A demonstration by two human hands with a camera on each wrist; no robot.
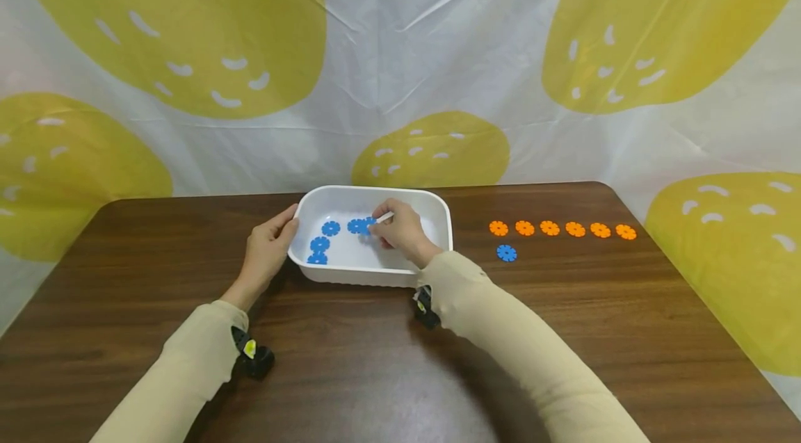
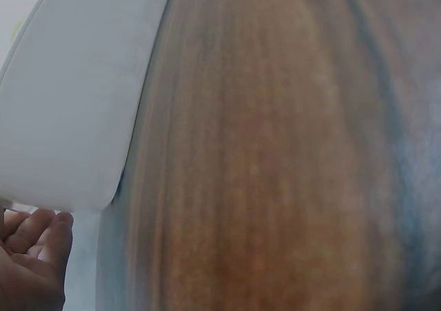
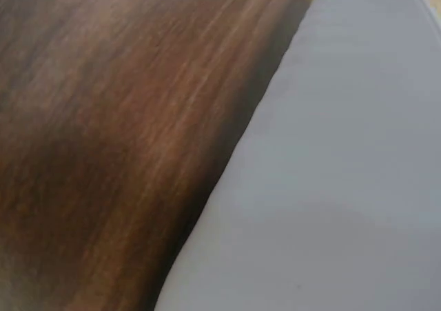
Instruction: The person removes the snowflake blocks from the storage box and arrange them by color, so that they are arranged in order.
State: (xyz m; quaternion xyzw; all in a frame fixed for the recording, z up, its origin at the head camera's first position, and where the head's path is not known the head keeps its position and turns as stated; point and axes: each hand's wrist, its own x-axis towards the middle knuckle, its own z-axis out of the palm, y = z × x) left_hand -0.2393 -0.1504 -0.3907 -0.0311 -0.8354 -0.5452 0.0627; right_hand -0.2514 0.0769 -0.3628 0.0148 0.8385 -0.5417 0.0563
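In the head view, a white plastic bin [image 1: 359,276] stands near the table's back edge with several blue notched, flower-shaped discs [image 1: 320,244] inside. My left hand [image 1: 268,248] holds the bin's left end, thumb at the rim. The left wrist view shows curled fingers [image 2: 52,238] against the bin's outer wall [image 2: 76,104]. My right hand [image 1: 403,229] reaches in over the front right rim, and its thumb and forefinger pinch a blue disc [image 1: 370,222] that overlaps another blue disc [image 1: 355,226]. The right wrist view holds mostly the bin's outer side [image 3: 331,159]; the working fingertips are hidden there.
Right of the bin, several orange discs [image 1: 549,228] lie in a row on the brown wooden table [image 1: 350,359]. One blue disc [image 1: 507,253] lies below the row's left end. A white curtain [image 1: 438,60] with yellow fruit prints hangs behind the table.
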